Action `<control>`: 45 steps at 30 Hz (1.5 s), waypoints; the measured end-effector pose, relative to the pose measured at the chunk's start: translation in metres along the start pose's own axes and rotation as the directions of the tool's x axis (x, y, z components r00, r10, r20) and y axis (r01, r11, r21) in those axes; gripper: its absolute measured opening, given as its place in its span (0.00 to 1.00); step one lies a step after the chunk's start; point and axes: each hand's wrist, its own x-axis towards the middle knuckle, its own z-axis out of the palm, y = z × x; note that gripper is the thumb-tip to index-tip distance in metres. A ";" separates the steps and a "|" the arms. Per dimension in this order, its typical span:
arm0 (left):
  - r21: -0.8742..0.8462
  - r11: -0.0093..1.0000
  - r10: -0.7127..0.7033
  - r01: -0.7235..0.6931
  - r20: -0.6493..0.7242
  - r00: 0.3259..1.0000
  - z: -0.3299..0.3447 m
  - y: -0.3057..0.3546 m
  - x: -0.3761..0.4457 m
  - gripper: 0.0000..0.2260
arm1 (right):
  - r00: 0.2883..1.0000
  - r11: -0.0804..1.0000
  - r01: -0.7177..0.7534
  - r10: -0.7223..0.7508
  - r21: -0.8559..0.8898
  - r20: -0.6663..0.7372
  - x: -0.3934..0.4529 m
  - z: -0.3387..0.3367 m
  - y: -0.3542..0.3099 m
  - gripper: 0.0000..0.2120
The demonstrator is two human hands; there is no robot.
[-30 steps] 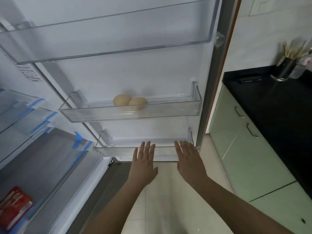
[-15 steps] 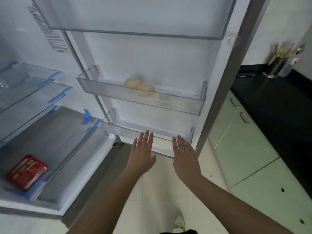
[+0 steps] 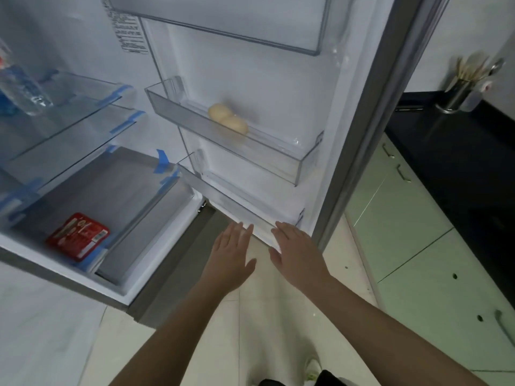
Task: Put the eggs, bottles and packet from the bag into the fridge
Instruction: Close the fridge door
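With 2 eggs (image 3: 228, 120) sitting in the door bin above and the red packet (image 3: 78, 236) lying leftward, left hand (image 3: 230, 257) and right hand (image 3: 297, 253) are hovering flat, fingers spread, holding nothing, beneath the fridge door (image 3: 281, 87).

Door bins (image 3: 281, 162) are seen as clear glossy plastic; eggs (image 3: 228, 121) matt, smooth; packet (image 3: 78, 236) shiny red film; worktop (image 3: 459, 151) glossy black; utensil holder (image 3: 454, 97) polished metal.
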 end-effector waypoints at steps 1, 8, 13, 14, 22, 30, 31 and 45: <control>-0.013 1.000 0.016 -0.016 0.001 1.000 0.001 0.009 -0.011 0.34 | 0.999 0.999 -0.005 0.007 0.052 -0.037 -0.003 -0.009 0.001 0.18; -0.204 0.976 0.044 -0.077 -0.163 0.986 0.003 0.075 -0.051 0.22 | 0.998 0.968 -0.068 0.070 0.241 -0.003 -0.060 -0.039 0.040 0.12; -0.491 0.870 -0.148 0.038 -0.186 0.971 0.006 0.108 -0.062 0.20 | 0.956 0.845 -0.279 0.290 0.456 0.048 -0.088 -0.031 0.086 0.08; -0.521 0.852 -0.171 0.054 -0.179 0.969 0.007 0.113 -0.062 0.21 | 0.946 0.804 -0.309 0.315 0.508 0.077 -0.088 -0.031 0.090 0.10; -0.605 0.769 -0.343 0.209 -0.114 0.932 0.010 0.137 -0.079 0.28 | 0.959 0.637 -0.265 0.095 0.724 0.268 -0.059 -0.045 0.067 0.22; -0.727 0.592 -0.565 0.348 -0.065 0.823 -0.003 0.135 -0.102 0.23 | 0.938 0.477 -0.278 -0.050 0.833 0.342 -0.056 -0.036 0.047 0.17; -0.735 0.579 -0.583 0.353 -0.071 0.809 -0.006 0.134 -0.104 0.23 | 0.931 0.465 -0.285 -0.075 0.838 0.358 -0.056 -0.036 0.043 0.16; -0.763 0.547 -0.798 0.345 -0.352 0.489 -0.036 0.082 -0.155 0.17 | 0.733 0.410 -0.324 -0.461 0.852 0.501 -0.038 -0.023 -0.047 0.21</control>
